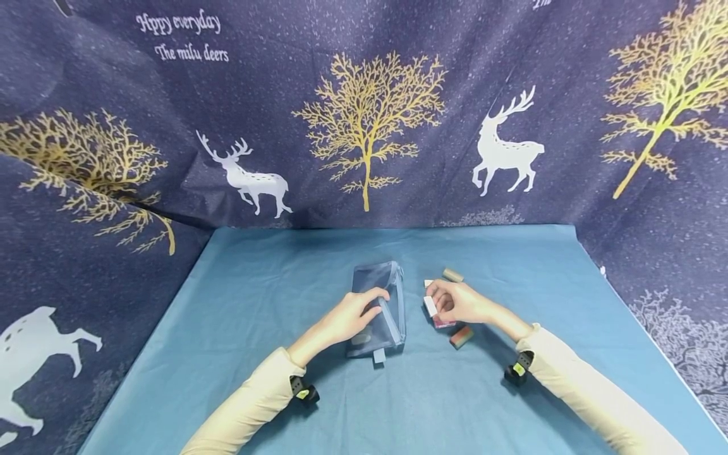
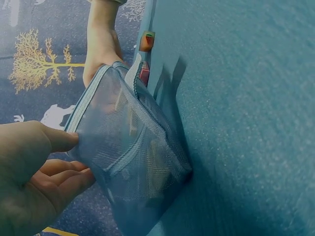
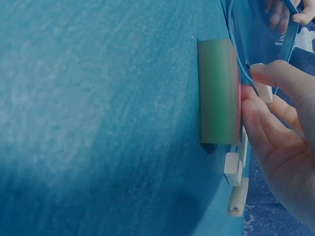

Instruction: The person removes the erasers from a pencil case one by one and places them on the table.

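Observation:
A blue mesh zipper pouch [image 1: 371, 276] stands open on the cloth, its zip side to the right. My left hand [image 1: 355, 314] pinches the pouch's upper edge between thumb and fingers. In the left wrist view, pale shapes show dimly through the mesh of the pouch [image 2: 133, 162]. To the right of the pouch, my right hand [image 1: 457, 302] pinches a small white eraser [image 3: 265, 91] between thumb and fingers. Beneath that hand lies a pink-red block [image 1: 443, 323], partly hidden. Close by is a green and red watermelon-like block [image 3: 215, 93].
A tan block [image 1: 453, 275] and a white block [image 1: 428, 284] lie just beyond my right hand. A pale tag [image 1: 379, 356] sticks out from the pouch's near end. Blue cloth [image 1: 256, 272] covers the table, and a printed deer curtain [image 1: 398, 189] hangs behind.

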Tool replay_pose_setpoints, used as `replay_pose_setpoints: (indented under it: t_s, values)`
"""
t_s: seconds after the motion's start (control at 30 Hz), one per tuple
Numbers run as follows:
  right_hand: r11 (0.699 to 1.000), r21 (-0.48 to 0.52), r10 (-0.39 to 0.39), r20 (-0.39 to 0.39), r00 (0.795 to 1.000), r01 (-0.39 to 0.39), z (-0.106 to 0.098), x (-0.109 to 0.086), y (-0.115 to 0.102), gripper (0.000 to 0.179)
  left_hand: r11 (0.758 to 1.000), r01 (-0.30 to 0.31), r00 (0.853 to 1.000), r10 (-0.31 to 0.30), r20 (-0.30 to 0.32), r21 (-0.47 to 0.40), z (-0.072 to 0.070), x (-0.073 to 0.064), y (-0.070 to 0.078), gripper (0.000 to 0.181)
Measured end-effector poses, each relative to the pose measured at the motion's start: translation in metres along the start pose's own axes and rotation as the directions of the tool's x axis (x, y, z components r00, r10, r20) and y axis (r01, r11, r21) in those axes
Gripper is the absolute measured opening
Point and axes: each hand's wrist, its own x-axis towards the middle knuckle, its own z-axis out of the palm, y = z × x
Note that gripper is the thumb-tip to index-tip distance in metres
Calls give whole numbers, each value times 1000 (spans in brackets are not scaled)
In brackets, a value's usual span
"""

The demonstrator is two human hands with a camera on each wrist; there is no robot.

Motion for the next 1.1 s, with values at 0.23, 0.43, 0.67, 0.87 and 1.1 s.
replay_pose_setpoints:
  t_s: [0.23, 0.43, 0.67, 0.87, 1.1]
  values:
    - [1000, -9, -3, -5, 1000, 3, -4, -1, 0, 36, 1000, -3, 1000, 3, -14, -3, 0, 0, 1, 26]
    - [1000, -3, 9, -21, 1000, -9, -5, -4, -3, 39, 1000, -6, 1000, 6, -7, -14, 2, -2, 2, 27]
    - [997, -63, -50, -71, 996, 45, -8, -6, 7, 36, 1000, -18, 1000, 18, -25, -7, 1, -2, 0, 26]
    - [997, -62, -40, -67, 997, 36, -10, -9, 11, 37, 1000, -22, 999, 22, -34, -5, 2, -2, 1, 26]
    - [999, -44, -19, -60, 998, 17, -16, -14, 15, 41, 999, -31, 998, 30, -48, -17, 4, -2, 0, 25]
